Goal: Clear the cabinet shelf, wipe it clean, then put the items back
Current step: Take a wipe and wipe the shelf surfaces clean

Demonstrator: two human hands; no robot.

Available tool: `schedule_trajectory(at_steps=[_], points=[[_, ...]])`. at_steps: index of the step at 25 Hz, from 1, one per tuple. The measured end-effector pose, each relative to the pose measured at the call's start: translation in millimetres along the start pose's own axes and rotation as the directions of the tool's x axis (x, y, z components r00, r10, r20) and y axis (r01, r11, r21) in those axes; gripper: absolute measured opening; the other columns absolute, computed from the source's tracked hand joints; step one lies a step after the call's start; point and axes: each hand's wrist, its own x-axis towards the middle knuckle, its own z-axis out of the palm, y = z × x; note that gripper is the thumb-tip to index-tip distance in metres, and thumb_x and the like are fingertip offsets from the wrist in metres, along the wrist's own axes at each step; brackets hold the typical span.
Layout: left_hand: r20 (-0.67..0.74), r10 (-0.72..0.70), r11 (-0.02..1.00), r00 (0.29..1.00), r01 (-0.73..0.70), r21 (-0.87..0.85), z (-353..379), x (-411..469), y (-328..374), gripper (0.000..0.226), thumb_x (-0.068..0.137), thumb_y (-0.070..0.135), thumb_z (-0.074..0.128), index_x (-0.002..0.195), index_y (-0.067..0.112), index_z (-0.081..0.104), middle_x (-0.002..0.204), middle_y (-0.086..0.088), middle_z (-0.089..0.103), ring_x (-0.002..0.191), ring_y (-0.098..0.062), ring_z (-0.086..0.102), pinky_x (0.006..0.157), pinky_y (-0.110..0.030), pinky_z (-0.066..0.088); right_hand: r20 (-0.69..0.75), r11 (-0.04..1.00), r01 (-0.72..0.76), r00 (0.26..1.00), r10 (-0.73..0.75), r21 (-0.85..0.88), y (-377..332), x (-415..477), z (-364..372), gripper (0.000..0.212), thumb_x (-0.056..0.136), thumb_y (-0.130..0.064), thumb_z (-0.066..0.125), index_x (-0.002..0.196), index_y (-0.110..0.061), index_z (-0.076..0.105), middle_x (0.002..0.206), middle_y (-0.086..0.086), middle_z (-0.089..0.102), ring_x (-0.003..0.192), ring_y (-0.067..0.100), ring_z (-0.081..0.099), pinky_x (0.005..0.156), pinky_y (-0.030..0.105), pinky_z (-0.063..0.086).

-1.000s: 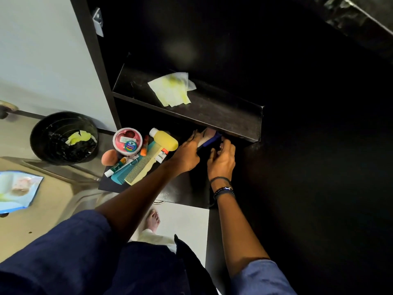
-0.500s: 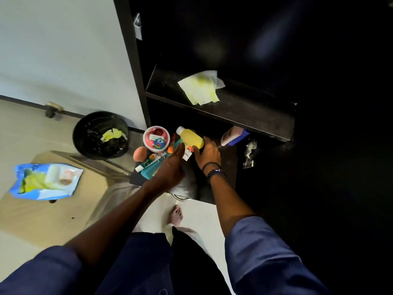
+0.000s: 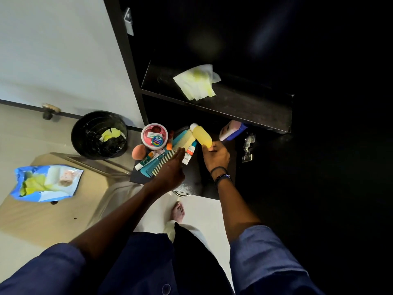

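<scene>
gripping 1 yellow bottle (image 3: 201,135) beside 2 combs (image 3: 165,165)

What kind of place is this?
Likely a home, in a bathroom or bedroom corner: a dark cabinet with toiletries (combs, yellow bottle, red-lidded jar), with a small black bin and a wet-wipes pack nearby.

2 combs (image 3: 168,159) (image 3: 146,171), 2 hands (image 3: 170,173) (image 3: 217,155), 1 yellow bottle (image 3: 201,135), 1 jar (image 3: 154,136) and 1 bin (image 3: 85,122).

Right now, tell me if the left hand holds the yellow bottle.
No, the right hand grips the yellow bottle; the left hand holds nothing.
</scene>
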Motion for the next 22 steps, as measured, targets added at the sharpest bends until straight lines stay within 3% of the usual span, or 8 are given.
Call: schedule_trajectory(at_steps=[3, 10, 16, 22], points=[[0.038, 0.004, 1.000, 0.999, -0.004, 0.010, 9.0, 1.3, 1.7, 0.070, 0.089, -0.004, 0.042, 0.150, 0.011, 0.012, 0.157, -0.011, 0.018, 0.142, -0.028, 0.026, 0.113, -0.031, 0.024, -0.060, 1.000, 0.011, 0.998, -0.011, 0.014, 10.4, -12.0, -20.2, 0.018, 0.079, -0.026, 0.070, 0.078, -0.012, 0.059, 0.073, 0.003, 0.065, 0.069, 0.021, 0.064, 0.067, 0.034, 0.056], [0.056, 0.103, 0.989, 0.993, -0.108, 0.103, 28.9, 1.1, 10.0, 0.063, 0.092, 0.005, 0.044, 0.149, 0.007, 0.017, 0.155, -0.015, 0.023, 0.143, -0.026, 0.023, 0.114, -0.027, 0.021, -0.212, 0.985, 0.027, 0.975, -0.064, -0.171, 20.6, -12.7, -62.1, 0.016, 0.087, -0.021, 0.061, 0.090, -0.006, 0.056, 0.084, 0.015, 0.069, 0.079, 0.034, 0.066, 0.069, 0.044, 0.055], [0.110, 0.091, 0.991, 0.990, -0.101, 0.089, 35.1, 5.8, 17.4, 0.061, 0.093, 0.006, 0.041, 0.149, 0.009, 0.017, 0.157, -0.009, 0.020, 0.145, -0.019, 0.019, 0.112, -0.021, 0.013, -0.214, 0.955, 0.004, 0.974, -0.071, -0.296, 9.8, 0.4, -71.3, 0.019, 0.093, -0.017, 0.053, 0.105, -0.002, 0.053, 0.097, 0.021, 0.067, 0.091, 0.039, 0.065, 0.074, 0.044, 0.054], [0.091, 0.083, 0.994, 0.992, -0.089, 0.064, 33.2, 11.7, 10.3, 0.060, 0.092, 0.007, 0.043, 0.148, 0.009, 0.022, 0.156, -0.008, 0.024, 0.142, -0.021, 0.027, 0.114, -0.023, 0.018, -0.192, 0.922, -0.060, 0.981, -0.016, -0.382, 9.2, 0.0, -71.4, 0.027, 0.096, -0.019, 0.051, 0.116, -0.002, 0.047, 0.106, 0.023, 0.065, 0.098, 0.041, 0.063, 0.078, 0.045, 0.052]])
